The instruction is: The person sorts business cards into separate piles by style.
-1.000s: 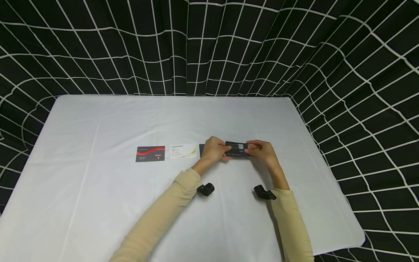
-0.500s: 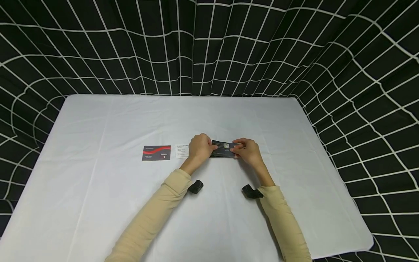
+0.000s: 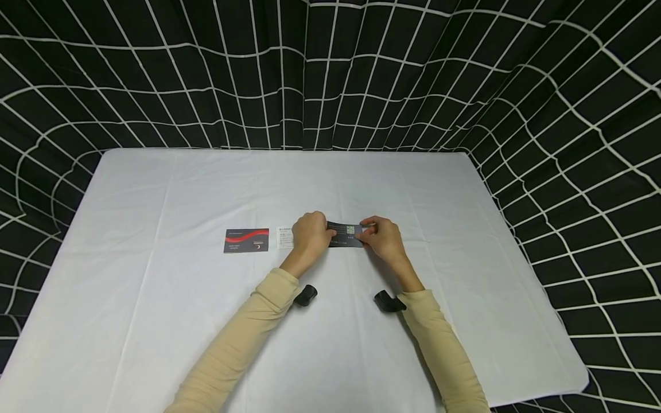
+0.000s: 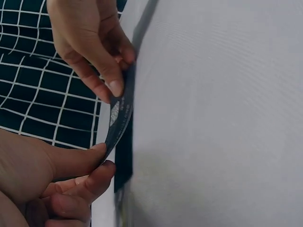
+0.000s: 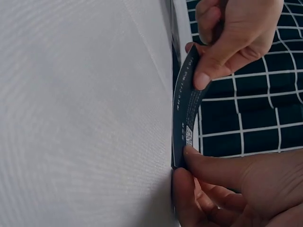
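Observation:
A dark business card (image 3: 344,236) with pale print and a QR code is held between my two hands. My left hand (image 3: 310,234) pinches its left end between thumb and fingers. Its right end sits between the thumb and fingers of my right hand (image 3: 384,235). In the right wrist view the held card (image 5: 183,106) looks bowed. Below it, in the left wrist view, another dark card (image 4: 124,163) lies on the white cloth, partly hidden by the held one. A white business card (image 3: 284,237) lies left of my left hand, which covers its right part.
Farther left on the white-covered table (image 3: 170,321) lies a dark grey card with a red wave (image 3: 246,241). A black curtain with a white grid (image 3: 206,74) stands behind the table and along its right side. Black wrist cameras (image 3: 389,302) sit at both cuffs.
Both hands have moved left with the dark card, over the dark card lying on the table. The left hand now partly covers the white card. The head view has shifted slightly.

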Tool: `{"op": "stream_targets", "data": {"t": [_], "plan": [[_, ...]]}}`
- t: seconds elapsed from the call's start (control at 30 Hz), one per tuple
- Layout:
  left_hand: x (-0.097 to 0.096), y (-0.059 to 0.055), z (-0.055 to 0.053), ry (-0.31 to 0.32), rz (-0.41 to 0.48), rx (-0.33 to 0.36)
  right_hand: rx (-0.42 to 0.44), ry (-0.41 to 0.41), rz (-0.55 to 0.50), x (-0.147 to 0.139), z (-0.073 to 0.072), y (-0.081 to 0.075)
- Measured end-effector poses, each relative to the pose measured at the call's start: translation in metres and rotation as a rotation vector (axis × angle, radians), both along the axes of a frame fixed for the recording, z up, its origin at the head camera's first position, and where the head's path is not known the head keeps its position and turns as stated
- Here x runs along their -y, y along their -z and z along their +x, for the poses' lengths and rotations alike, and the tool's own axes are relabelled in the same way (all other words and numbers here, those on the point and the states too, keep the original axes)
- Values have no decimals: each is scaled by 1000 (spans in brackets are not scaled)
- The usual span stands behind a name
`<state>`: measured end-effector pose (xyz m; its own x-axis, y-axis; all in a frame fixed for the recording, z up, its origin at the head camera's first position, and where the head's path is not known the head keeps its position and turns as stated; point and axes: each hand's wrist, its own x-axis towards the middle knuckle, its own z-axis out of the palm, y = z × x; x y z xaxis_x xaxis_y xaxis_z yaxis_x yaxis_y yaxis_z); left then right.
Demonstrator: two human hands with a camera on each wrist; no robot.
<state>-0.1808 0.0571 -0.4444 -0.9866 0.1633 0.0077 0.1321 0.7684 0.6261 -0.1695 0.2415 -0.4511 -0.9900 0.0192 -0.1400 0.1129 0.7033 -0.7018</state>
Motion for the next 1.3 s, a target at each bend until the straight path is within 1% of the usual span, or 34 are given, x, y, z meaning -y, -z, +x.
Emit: {"op": "stream_targets", "data": {"t": [0.17, 0.4, 0.5, 0.63, 0.73, 0.87, 1.0, 1.2, 1.3], "plan": [[6, 6, -2, -29, -32, 10, -10, -5, -13, 8, -3, 3], [13, 9, -4, -35, -88, -6, -34, -7, 2, 21, -5, 8], [12, 9, -5, -24, -116, -15, -8, -9, 45, 24, -6, 5], [7, 6, -9, -9, -171, -5, 70, -6, 105, 26, -11, -5], [2, 3, -11, -14, -207, -1, 113, -23, 118, 22, -15, -11], [-7, 2, -10, -18, -213, 18, 162, -43, 115, 11, -17, -15], [-14, 4, -7, 2, -199, 32, 195, -24, 107, 1, -12, -16], [-9, 5, -7, -2, -168, 50, 235, -42, 70, 2, -14, -15], [-5, 4, -10, -1, -171, 53, 223, -31, 71, 6, -16, -15]]}}
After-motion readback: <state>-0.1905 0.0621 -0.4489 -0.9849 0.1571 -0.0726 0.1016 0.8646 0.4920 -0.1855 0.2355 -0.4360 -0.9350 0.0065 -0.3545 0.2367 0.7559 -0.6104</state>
